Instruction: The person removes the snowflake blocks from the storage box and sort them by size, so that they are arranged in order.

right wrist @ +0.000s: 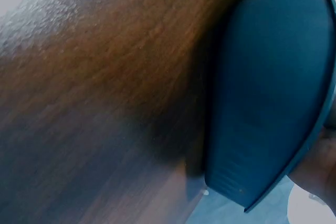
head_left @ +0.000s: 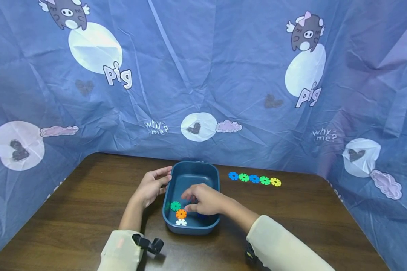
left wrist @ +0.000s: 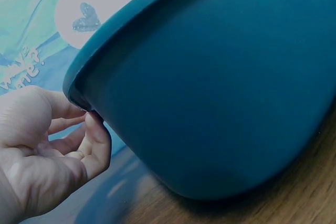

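Loosely parted fingers of the right hand (head_left: 205, 200) inside the bin (head_left: 191, 230); the left hand (head_left: 151, 187) pinches its rim.
By the right thumb lie green (head_left: 175, 206), orange (head_left: 181, 213) and white (head_left: 181, 222) discs (something dark blue (head_left: 202, 215) peeks out below the palm); on the desk (head_left: 291, 226), right of the bin, sits a row of five discs (head_left: 254, 178).

Plastic, wood grain, cloth.
Bin (head_left: 191, 230): smooth plastic, satin sheen. Discs (head_left: 254, 178): plastic-looking; finish too small to tell. Table (head_left: 291, 218): wood-grain, semi-gloss, finely pebbled under glare. Backdrop (head_left: 203, 56): thin creased cloth, slight sheen. Sleeves (head_left: 288, 246): matt cloth.
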`<state>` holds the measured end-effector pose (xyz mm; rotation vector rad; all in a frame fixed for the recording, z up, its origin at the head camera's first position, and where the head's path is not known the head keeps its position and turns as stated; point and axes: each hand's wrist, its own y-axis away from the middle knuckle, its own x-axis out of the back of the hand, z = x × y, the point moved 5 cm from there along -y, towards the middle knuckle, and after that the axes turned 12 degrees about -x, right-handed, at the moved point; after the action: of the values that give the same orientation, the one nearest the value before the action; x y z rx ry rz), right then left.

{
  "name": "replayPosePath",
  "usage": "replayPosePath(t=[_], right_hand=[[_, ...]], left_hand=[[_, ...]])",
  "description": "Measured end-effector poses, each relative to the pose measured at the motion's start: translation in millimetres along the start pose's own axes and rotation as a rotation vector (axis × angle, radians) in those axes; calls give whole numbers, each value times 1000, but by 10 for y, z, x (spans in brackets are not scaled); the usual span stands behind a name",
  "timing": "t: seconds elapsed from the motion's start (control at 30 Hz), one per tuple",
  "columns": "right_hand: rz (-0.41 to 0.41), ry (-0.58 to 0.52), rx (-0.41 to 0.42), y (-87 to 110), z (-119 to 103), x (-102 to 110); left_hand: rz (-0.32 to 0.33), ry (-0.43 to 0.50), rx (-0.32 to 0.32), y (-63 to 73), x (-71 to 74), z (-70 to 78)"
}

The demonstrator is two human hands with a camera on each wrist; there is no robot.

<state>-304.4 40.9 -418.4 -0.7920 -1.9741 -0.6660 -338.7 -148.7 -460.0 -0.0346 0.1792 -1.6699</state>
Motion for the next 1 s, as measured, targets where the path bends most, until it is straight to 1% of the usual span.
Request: replayPosePath(t=[0.27, 0.47, 0.6, 0.83, 1.0], right_hand=[[-44, 86, -17, -120, -35, -155], [-38, 139, -7, -165, -43, -241], [-44, 144, -25, -177, -30, -240], [-48, 194, -65, -215, 25, -143], [-43, 167, -105, -252, 72, -100]], left_hand=[[1, 10, 4, 6, 14, -14], [-8, 11, -3, 12, -2, -5], [-4, 6, 0, 9, 4, -11], [2, 19, -2, -3, 0, -24], [4, 23, -2, -1, 0, -16]])
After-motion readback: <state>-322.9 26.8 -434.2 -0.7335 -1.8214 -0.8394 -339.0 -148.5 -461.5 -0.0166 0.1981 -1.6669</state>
